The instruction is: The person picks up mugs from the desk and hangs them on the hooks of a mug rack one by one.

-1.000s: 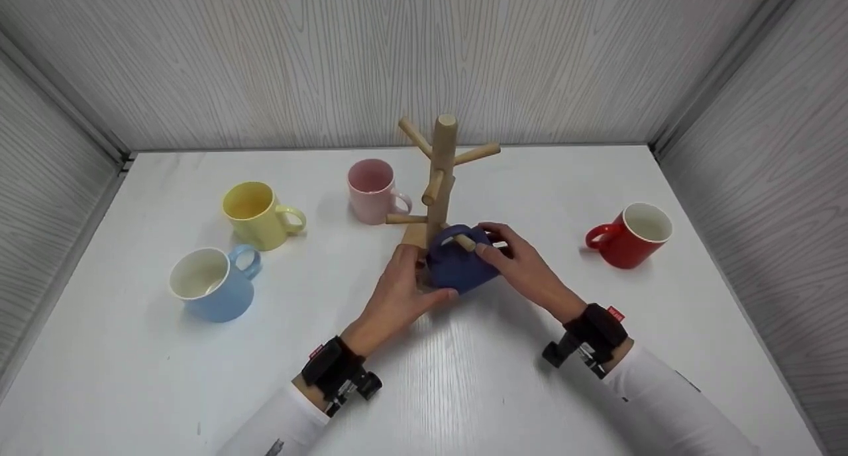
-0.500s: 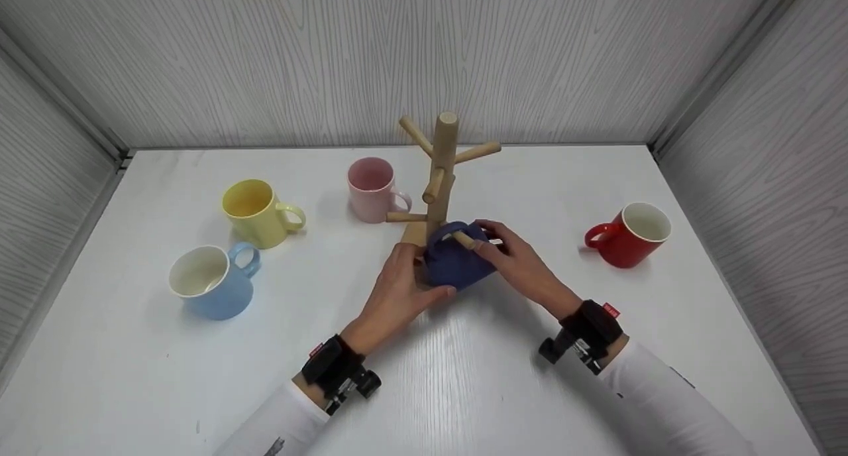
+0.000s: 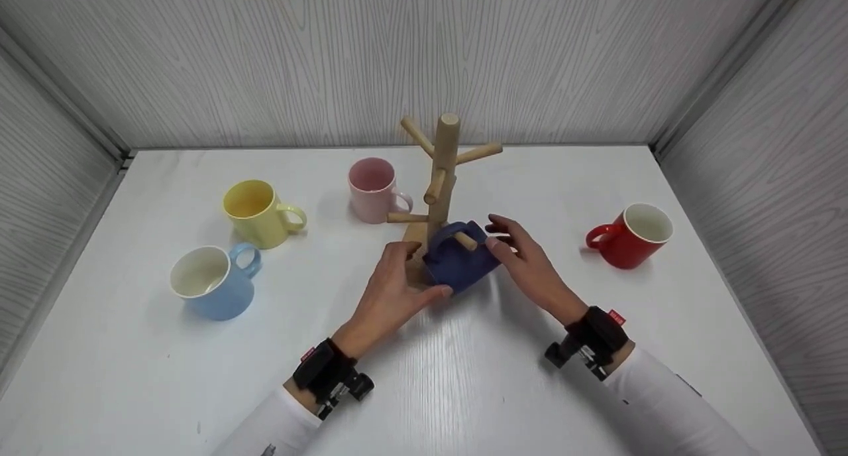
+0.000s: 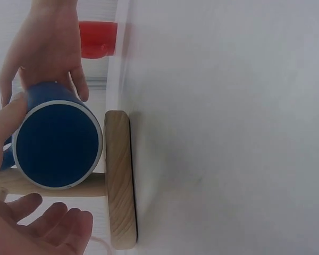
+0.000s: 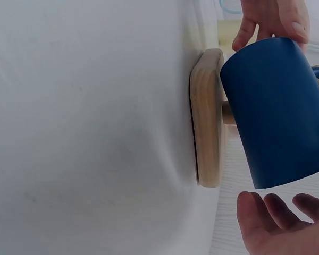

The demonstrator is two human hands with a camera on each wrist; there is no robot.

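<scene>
The navy mug (image 3: 458, 265) hangs on a wooden rack (image 3: 438, 177) peg between both loosened, open-fingered hands' grip.

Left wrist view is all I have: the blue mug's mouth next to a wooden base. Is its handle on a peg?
Observer: Yes. In the head view the mug hangs with its handle looped over the lowest front peg of the rack; the peg's tip pokes through the handle.
Operator: Are any of the other pegs taken?
Observer: No. The other pegs are all bare.
</scene>
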